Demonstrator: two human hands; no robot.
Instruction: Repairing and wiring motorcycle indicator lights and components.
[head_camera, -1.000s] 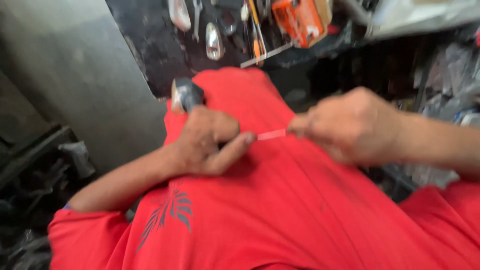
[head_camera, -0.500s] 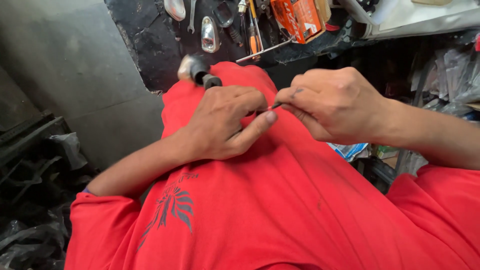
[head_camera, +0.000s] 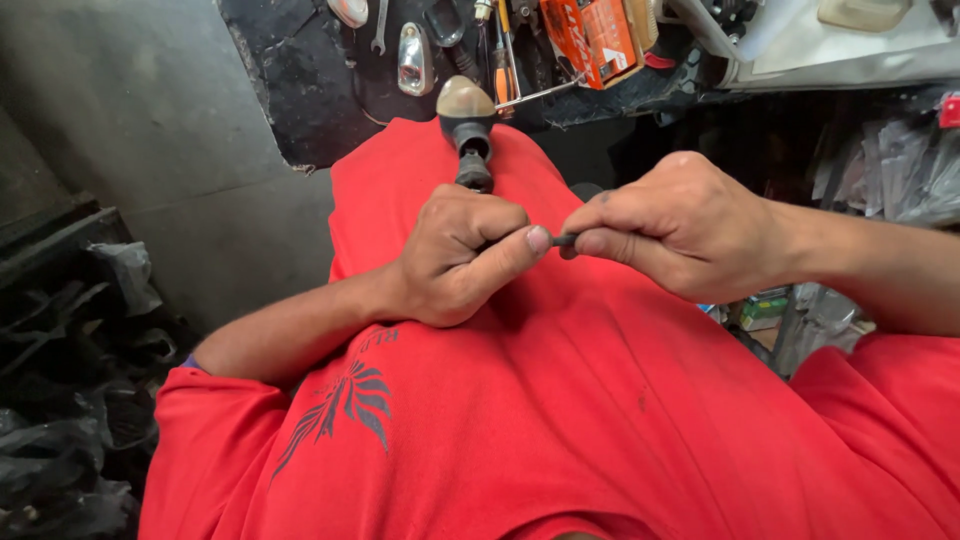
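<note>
The left hand (head_camera: 455, 255) is clenched around the black stalk of a small indicator lamp (head_camera: 467, 120) above the red-clad lap, while the right hand (head_camera: 670, 225) pinches its dark wire end (head_camera: 565, 240) just beside the left thumb

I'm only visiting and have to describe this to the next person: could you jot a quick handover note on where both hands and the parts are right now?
Left hand: closed around the black stalk of a small turn-signal lamp, its amber lens pointing away over the red shirt.
Right hand: fingers pinch a thin dark wire end that runs out of the left fist.
Done: lamp is held steady in the lap, wire end gripped.
Left: whether the wire is stripped or joined cannot be told.
Nearby: a second lamp and hand tools lie on the dark mat ahead.
</note>
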